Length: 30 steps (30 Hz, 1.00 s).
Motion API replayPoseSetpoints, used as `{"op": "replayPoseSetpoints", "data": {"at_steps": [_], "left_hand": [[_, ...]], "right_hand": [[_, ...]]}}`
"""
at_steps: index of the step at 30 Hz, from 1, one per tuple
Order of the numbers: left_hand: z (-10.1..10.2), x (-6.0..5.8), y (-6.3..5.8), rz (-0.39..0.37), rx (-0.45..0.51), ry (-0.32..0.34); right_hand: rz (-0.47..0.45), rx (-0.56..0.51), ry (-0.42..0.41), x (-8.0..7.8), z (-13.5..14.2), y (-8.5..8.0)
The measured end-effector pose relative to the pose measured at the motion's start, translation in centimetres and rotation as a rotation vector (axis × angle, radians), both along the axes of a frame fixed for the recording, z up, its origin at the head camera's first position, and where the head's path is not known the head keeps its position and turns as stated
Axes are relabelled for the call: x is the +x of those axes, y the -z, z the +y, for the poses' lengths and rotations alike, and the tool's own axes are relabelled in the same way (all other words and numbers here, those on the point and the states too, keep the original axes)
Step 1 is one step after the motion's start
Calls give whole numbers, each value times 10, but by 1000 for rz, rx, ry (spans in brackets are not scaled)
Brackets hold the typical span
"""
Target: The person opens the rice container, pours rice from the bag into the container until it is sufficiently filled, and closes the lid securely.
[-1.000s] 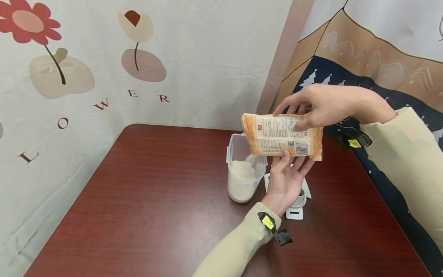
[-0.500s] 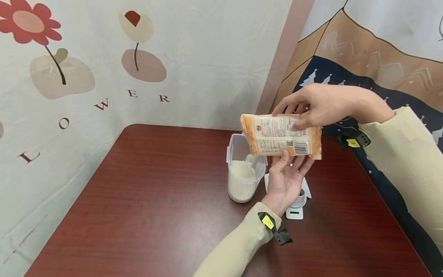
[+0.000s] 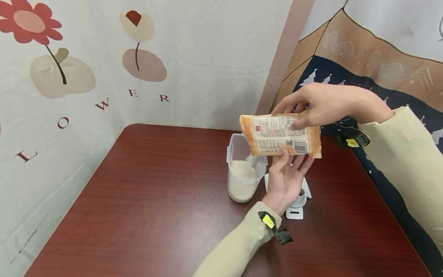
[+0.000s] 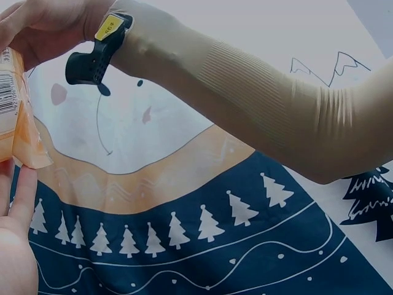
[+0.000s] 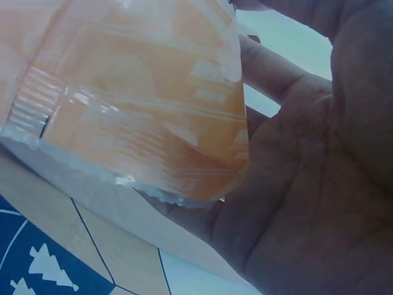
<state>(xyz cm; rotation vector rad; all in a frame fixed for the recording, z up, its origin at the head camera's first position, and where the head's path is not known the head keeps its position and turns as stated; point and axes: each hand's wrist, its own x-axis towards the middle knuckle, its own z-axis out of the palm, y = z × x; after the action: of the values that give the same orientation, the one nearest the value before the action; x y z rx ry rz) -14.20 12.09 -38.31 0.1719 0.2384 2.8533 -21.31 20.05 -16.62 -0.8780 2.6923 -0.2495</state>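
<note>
Both hands hold an orange-and-white plastic packet [image 3: 273, 134] over the rim of a clear plastic container [image 3: 237, 144]. The packet lies nearly level, its left end at the container's opening. My left hand [image 3: 283, 182] grips it from below, thumb on the printed side and fingers behind. From above, my right hand [image 3: 325, 102] pinches the upper edge, thumb in front. White grains [image 3: 242, 182] fill about half of the container, and a pale stream falls below the packet's left end. In the right wrist view the orange packet [image 5: 153, 104] sits against the right palm; its open end is not visible.
A white device [image 3: 295, 212] with a small dark window stands behind the left wrist, partly hidden, with a white cup-like part on it. The dark red table [image 3: 155, 200] meets a printed curtain [image 3: 207, 69] at the back. A navy tree-patterned cloth [image 4: 166, 246] hangs at the right.
The packet has shifted slightly left, its left end a touch lower and its right end a touch higher. The right hand has moved slightly left with it. The container has stayed put.
</note>
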Motion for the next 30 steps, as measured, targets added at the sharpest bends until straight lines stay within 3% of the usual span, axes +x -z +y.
{"op": "replayPoseSetpoints", "data": {"at_steps": [30], "left_hand": [[-1, -1, -1, 35, 55, -1]], "right_hand": [[37, -37, -36, 0, -2, 0]]}}
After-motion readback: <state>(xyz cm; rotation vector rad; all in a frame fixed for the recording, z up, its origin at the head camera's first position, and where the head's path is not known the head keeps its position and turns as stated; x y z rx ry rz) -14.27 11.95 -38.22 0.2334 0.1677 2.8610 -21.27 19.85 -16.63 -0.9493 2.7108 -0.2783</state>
